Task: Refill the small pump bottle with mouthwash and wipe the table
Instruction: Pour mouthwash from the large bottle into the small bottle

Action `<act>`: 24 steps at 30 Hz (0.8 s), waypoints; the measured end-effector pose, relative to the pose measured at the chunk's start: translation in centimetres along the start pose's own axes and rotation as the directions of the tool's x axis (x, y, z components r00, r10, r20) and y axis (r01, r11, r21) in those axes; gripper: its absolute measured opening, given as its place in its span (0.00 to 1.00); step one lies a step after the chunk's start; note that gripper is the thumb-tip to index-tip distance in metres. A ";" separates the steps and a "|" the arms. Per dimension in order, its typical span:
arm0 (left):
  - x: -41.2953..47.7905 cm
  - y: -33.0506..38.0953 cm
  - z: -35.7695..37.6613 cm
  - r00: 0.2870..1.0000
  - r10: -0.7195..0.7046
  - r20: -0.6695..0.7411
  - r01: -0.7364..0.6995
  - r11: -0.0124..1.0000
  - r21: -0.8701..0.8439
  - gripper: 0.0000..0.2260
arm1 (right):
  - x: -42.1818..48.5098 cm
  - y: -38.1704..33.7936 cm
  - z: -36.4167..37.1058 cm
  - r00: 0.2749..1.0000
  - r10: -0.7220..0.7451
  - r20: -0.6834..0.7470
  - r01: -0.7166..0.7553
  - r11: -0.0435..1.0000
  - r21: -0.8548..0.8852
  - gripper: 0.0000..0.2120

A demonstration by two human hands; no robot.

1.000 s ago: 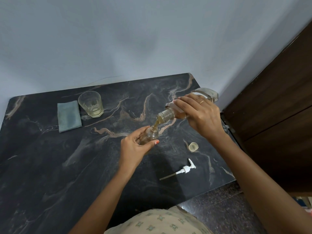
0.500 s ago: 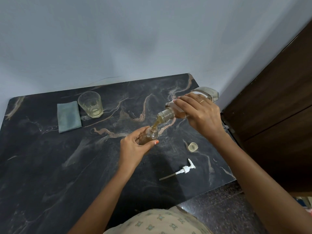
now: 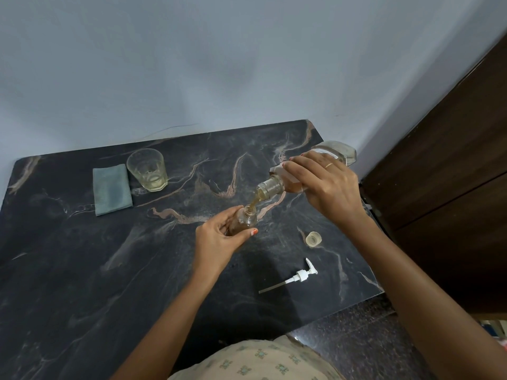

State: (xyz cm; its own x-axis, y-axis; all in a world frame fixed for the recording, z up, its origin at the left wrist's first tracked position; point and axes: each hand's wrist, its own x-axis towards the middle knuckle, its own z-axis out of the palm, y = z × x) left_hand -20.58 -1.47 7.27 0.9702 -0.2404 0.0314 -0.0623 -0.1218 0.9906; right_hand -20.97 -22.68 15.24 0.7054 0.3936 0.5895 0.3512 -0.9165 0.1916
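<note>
Amber mouthwash (image 3: pixel 253 202) still mid-stream into small bottle (image 3: pixel 246 220)

A home room: marble table (image 3: pixel 82 270), painted wall (image 3: pixel 219 64), wooden door (image 3: pixel 452 187).

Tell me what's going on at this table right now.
A person is refilling a small bottle with amber mouthwash. The right hand grips a large clear bottle, tilted so its mouth pours into the small bottle, which the left hand holds beneath it. The white pump and a small cap lie on the dark table near the right arm. A folded cloth and a glass sit at the far left, so wiping has not begun.
</note>
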 end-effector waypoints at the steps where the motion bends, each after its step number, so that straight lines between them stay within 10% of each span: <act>1: 0.0 0.0 0.0 1.000 0.002 -0.001 -0.002 1.000 0.006 0.23 | 0.0 0.0 0.0 1.000 0.002 0.003 -0.002 1.000 0.001 0.12; 24: -0.2 0.2 0.4 1.000 0.000 0.013 0.000 0.999 -0.047 0.23 | -0.1 -0.1 0.2 1.000 0.004 -0.009 -0.004 1.000 0.000 0.14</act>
State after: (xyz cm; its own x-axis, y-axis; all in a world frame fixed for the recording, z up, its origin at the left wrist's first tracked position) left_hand -20.82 -1.81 7.37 0.9672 -0.2524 0.0299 -0.0507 -0.0762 0.9958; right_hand -20.97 -22.65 15.02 0.7013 0.3897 0.5970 0.3489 -0.9178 0.1893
